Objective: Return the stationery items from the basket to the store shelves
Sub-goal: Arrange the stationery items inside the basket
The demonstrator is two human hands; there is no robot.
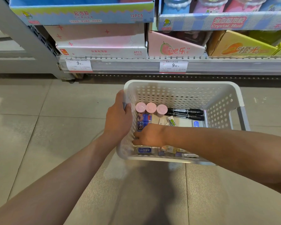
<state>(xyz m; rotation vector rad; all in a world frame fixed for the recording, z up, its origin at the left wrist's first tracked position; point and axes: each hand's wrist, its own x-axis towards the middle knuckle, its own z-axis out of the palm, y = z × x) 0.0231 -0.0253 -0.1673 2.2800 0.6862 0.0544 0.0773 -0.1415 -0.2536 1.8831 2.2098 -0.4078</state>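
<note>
Left hand [118,117] grips the rim of the basket [182,86], right hand [148,135] reaches among the erasers [143,150] inside, grip hidden; best lift one item cleanly, basket steadied.

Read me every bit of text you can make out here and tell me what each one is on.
"12PCS": blue box
"Crystal Mud": plaid box
"6PCS": white box
"吧乐": pink box
"橙光": orange box
"9.90": both price tags
Too blurred: markers, erasers
</note>
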